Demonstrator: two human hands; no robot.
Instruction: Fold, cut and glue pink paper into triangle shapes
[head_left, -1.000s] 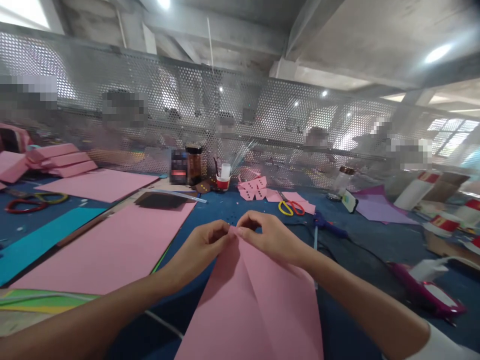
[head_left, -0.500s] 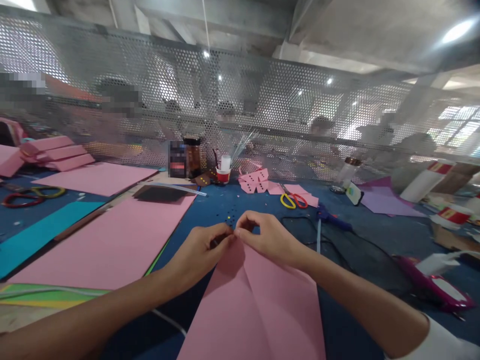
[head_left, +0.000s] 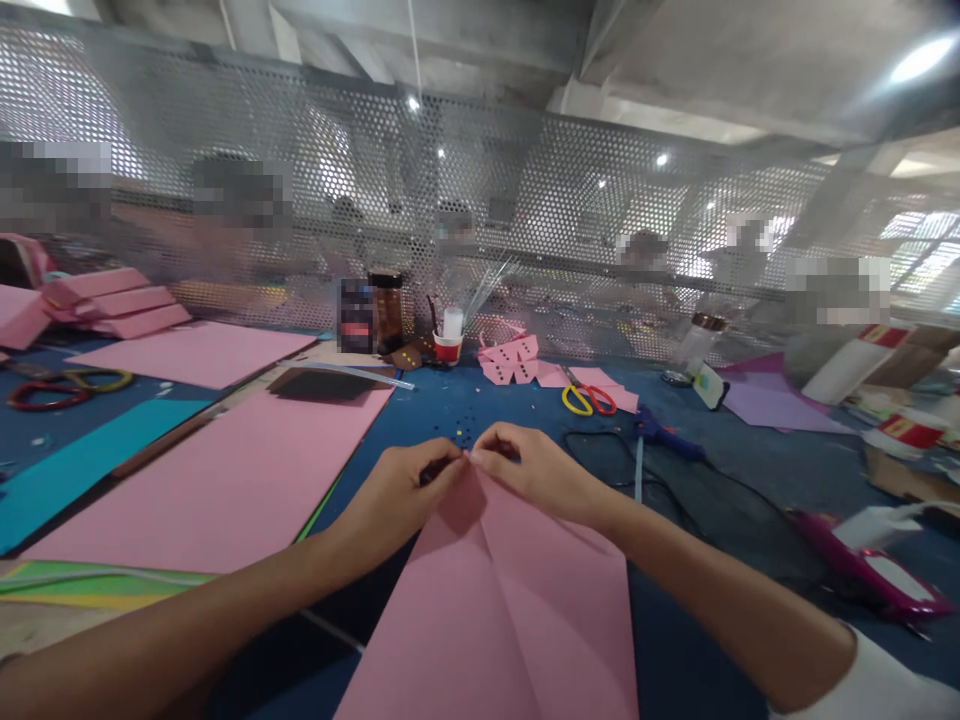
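A large sheet of pink paper (head_left: 480, 620) with a crease down its middle lies in front of me on the blue table. My left hand (head_left: 416, 480) pinches the far edge of this sheet between thumb and fingers. Right beside it, my right hand (head_left: 525, 460) pinches the same edge, the fingertips of both hands almost meeting. The paper narrows towards the pinched spot. Tiny dark bits and a yellow one lie on the table just beyond my fingers.
Pink sheets (head_left: 217, 480) and a teal strip (head_left: 97, 450) lie at left. Scissors (head_left: 589, 398), a dotted pink paper piece (head_left: 510, 360) and a cup (head_left: 448, 347) stand or lie ahead. A blue glue gun (head_left: 667, 435) with its cord and a magenta device (head_left: 870, 565) are at right.
Both hands stay pinched at the paper's far edge. The sheet's near part has shifted slightly to the left, and the fingertips have moved a little.
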